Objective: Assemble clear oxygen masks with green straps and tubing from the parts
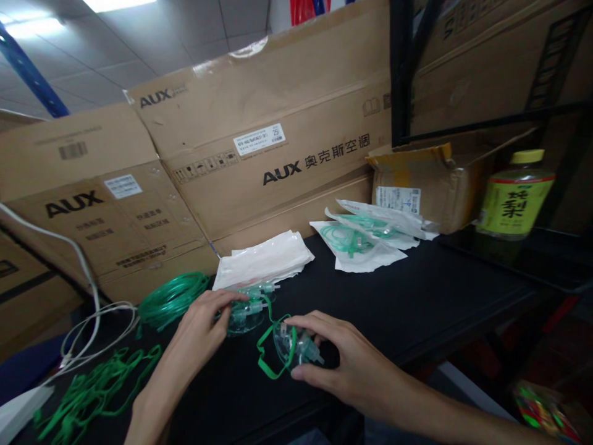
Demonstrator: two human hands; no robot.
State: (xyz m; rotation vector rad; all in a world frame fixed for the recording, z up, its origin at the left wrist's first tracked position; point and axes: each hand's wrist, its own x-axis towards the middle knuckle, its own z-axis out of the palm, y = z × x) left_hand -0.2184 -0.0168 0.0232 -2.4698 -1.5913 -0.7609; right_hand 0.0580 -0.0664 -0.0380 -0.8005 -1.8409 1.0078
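My right hand (pixel 340 355) holds a clear oxygen mask (pixel 301 346) between thumb and fingers, a little above the black table. A green elastic strap (pixel 265 364) loops out from this mask to the left. My left hand (pixel 206 324) reaches over a small group of clear oxygen masks (pixel 245 320) with pale connectors. Its fingers are stretched out and apart, with the fingertips touching the group. Beside the left wrist lie a coil of green tubing (pixel 173 300) and a tangled heap of green elastic straps (pixel 99 386).
A stack of white pouches (pixel 264 259) lies behind the masks. Farther right are pouches with green tubing (pixel 347 241), an open carton (pixel 417 179) and a yellow-labelled bottle (pixel 516 201). Large cardboard boxes (pixel 278 142) wall the back. A white cable (pixel 90 272) runs down the left.
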